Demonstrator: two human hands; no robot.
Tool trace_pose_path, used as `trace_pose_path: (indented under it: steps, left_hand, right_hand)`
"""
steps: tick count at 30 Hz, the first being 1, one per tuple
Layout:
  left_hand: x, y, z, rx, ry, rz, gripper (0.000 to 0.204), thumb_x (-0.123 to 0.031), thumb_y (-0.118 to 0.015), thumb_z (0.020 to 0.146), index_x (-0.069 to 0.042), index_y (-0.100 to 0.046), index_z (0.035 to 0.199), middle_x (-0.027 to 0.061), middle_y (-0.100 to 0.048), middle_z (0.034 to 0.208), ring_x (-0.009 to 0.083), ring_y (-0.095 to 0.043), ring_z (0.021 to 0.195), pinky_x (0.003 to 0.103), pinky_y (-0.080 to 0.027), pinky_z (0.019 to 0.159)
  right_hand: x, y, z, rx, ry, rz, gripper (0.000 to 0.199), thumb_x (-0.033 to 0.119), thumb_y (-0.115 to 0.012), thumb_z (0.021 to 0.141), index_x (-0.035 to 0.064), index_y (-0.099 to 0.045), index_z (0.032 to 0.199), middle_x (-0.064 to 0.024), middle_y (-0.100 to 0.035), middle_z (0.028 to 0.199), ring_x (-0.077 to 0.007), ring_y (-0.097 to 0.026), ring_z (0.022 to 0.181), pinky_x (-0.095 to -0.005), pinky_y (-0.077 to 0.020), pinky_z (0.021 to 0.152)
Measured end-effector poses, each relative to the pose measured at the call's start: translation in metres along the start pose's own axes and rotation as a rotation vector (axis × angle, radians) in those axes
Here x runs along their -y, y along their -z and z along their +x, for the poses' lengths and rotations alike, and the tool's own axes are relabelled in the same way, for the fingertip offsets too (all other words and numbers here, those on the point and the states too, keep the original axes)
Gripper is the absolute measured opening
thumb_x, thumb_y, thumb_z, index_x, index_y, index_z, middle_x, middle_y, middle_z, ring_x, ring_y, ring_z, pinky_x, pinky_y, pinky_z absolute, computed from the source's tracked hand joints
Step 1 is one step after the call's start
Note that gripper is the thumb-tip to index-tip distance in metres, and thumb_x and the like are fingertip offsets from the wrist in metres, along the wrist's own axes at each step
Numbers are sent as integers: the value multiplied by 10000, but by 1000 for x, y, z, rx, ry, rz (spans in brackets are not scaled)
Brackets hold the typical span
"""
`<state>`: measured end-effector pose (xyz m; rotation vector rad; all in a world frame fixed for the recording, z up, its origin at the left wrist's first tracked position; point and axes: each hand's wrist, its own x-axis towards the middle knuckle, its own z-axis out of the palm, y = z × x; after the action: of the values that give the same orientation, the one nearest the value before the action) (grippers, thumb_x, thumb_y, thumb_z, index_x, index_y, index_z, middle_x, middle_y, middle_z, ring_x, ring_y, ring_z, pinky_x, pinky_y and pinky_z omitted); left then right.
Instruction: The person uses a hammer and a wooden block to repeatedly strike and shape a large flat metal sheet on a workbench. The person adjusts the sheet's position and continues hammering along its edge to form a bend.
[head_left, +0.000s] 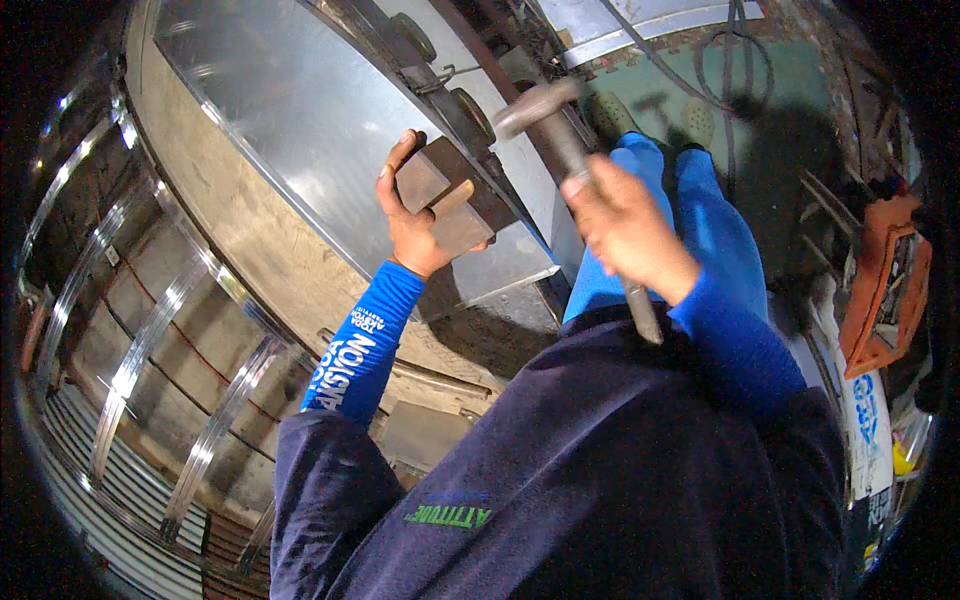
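Observation:
My left hand [412, 222] grips a brown metal block [447, 195] and presses it against the edge of a large curved sheet-metal panel [290, 110]. My right hand [630, 235] is shut on the handle of a hammer [560, 125]. The hammer's head is raised just right of the block and looks blurred. Both forearms wear blue sleeves, and my dark blue shirt fills the lower picture.
The big round metal drum [200, 290] with shiny bands [140, 350] curves along the left. My blue trouser legs [700, 200] stand on a green floor with a hose [730, 70]. An orange bag [885, 280] and printed sacks [865, 420] lie at the right.

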<state>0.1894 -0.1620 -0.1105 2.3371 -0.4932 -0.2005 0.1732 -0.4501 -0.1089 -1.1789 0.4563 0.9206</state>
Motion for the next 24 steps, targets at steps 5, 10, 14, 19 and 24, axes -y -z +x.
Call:
trace_pose_path:
  steps: [5, 10, 14, 19, 24]
  left_hand:
    - [4, -2, -2, -25, 27, -51, 1568, -328, -1009, 457, -249, 86, 1575, 277, -278, 1564, 439, -409, 1399, 521, -359, 1165]
    - [0, -2, 0, 3, 38, -32, 1592, -327, -1017, 426, -262, 91, 1568, 269, -275, 1570, 434, -398, 1408, 513, -352, 1173]
    - [1, -4, -1, -47, 30, -131, 1542, -198, -1030, 420, -274, -3, 1567, 181, -253, 1609, 359, -391, 1440, 462, -361, 1197]
    - [3, -1, 2, -3, -15, -150, 1533, -371, -1014, 467, -283, 49, 1568, 227, -259, 1590, 399, -365, 1441, 502, -324, 1194]
    - [0, 0, -1, 19, 2, -79, 1493, -409, -992, 539, -307, 85, 1569, 245, -248, 1582, 416, -346, 1442, 526, -320, 1189]
  right_hand:
    - [1, 24, -5, -339, 93, 343, 310, 317, -497, 1081, 133, -421, 843, 18, -448, 575, -82, -406, 376, -268, -349, 312]
    - [-24, -18, -19, -39, 184, -224, 257, 253, -613, 1008, 11, -529, 989, -159, -552, 718, -296, -612, 696, -443, -479, 663]
    - [14, 31, -16, -177, -53, 136, 246, 283, -552, 1051, 91, -488, 911, -38, -489, 615, -143, -498, 454, -323, -432, 410]
    - [-32, -9, -17, -238, 261, -49, 282, 305, -561, 1046, 80, -509, 883, -25, -494, 599, -143, -438, 395, -307, -380, 350]
    - [-16, 4, -24, -5, -25, -74, 246, 305, -562, 1046, 83, -507, 956, -33, -499, 609, -146, -447, 398, -318, -385, 351]
